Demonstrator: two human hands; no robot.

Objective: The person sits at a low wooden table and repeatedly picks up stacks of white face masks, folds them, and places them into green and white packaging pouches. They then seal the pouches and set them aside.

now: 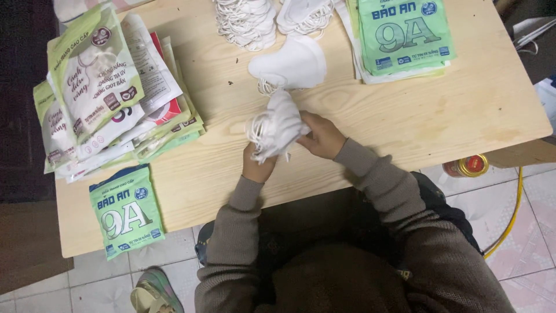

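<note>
**Both hands closed on a soft bundle of white masks**

I see the left hand [258,165] and the right hand [321,136] both gripping a bunch of white face masks [278,124] just above the near edge of the wooden table [440,110], a little left of centre. The left hand holds the bundle from below at about 7 o'clock, fingers wrapped around the loose ear loops; the right hand pinches its side at 3 o'clock.

I judge the bundle very light, soft and limp; it would crumple rather than break, and the thin elastic loops could snag or tangle. The folded fabric body looks like the surest place to hold.

At 12 o'clock from the bundle lies a single white mask [289,64], with mask piles [246,23] beyond. Green pouches [402,35] sit at 1 o'clock, mixed packets [104,87] at 9 o'clock, one green pouch [126,210] at 8 o'clock.
</note>
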